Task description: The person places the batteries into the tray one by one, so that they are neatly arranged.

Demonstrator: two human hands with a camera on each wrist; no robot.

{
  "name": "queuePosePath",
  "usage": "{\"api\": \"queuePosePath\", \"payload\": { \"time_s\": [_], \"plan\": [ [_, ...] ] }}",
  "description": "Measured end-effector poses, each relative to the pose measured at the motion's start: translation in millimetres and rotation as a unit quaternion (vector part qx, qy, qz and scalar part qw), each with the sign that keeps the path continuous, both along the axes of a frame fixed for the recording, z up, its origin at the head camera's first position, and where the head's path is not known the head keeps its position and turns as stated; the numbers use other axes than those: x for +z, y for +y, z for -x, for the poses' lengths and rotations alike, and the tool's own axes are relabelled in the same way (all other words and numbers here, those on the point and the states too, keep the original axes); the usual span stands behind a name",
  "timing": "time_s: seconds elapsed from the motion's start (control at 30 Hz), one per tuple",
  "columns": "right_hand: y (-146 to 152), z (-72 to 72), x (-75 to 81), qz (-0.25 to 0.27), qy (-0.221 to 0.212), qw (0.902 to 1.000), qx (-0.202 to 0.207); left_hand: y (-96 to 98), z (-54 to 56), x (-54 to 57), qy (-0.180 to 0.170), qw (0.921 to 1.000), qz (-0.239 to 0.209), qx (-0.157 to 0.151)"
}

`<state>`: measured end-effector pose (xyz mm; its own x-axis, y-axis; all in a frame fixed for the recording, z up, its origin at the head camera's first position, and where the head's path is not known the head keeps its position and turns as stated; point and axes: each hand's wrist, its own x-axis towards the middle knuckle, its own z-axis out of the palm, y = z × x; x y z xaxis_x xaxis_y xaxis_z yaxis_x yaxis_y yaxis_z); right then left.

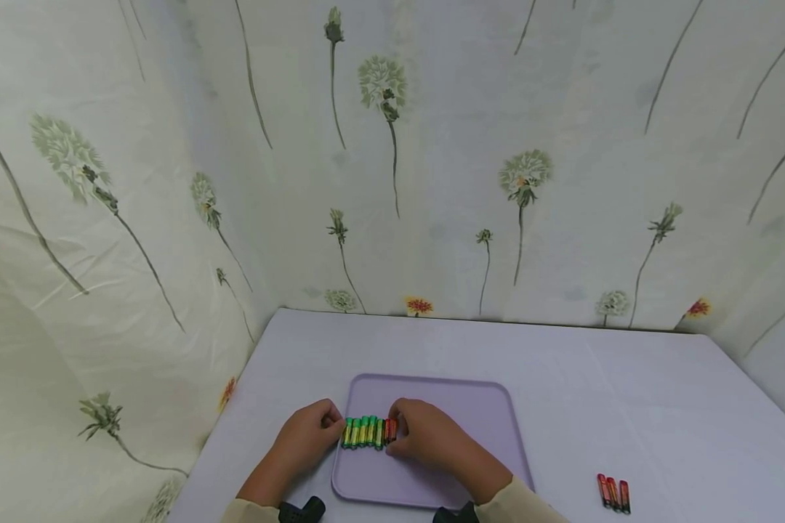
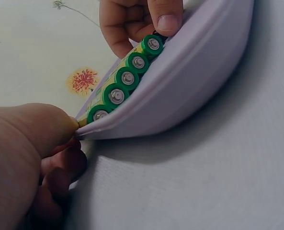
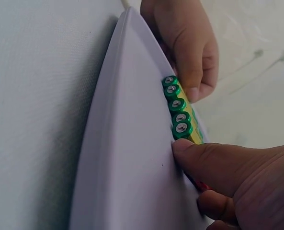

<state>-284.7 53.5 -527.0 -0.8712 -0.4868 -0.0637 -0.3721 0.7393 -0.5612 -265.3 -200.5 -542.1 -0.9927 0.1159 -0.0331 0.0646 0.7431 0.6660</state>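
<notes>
Several green-and-yellow batteries lie side by side in a row on a lilac tray, up against its left rim. Red batteries continue the row at its right end, partly covered by fingers. My left hand is at the left end, its thumb tip against the outermost green battery in the left wrist view; I cannot tell whether its fingers pinch anything. My right hand grips the red end between thumb and fingers. In the right wrist view, the right thumb hides most of the red.
Three more red batteries lie on the white tabletop, right of the tray. Behind and to the left hangs a pale cloth printed with flowers, along the table's edges.
</notes>
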Motion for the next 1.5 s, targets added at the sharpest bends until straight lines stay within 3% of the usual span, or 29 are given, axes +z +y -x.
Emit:
{"api": "queuePosePath", "payload": {
  "time_s": [0.27,0.6,0.87,1.0,1.2,1.5],
  "plan": [
    [-1,0.3,-0.8,0.011,0.007,0.9998,0.014,0.4,0.3,0.2,-0.009,0.9999,0.004,0.002],
    [-2,-0.5,-5.5,0.009,0.015,0.9999,-0.001,0.8,0.6,0.2,0.000,1.0000,0.000,-0.001],
    [7,-1.8,-0.3,0.021,-0.022,0.9995,-0.006,1.2,1.6,-2.0,-0.005,1.0000,0.004,0.003],
    [15,-2.2,0.1,0.011,-0.018,0.9998,-0.001,1.0,2.0,-3.5,-0.006,0.9999,0.004,0.007],
    [42,-6.9,9.1,0.017,-0.015,0.9994,-0.024,1.7,0.7,-2.8,-0.011,0.9999,0.006,0.010],
    [114,-17.6,28.0,0.032,0.013,0.9953,-0.090,1.5,0.4,-3.2,-0.001,0.9998,0.014,0.012]
  ]
}}
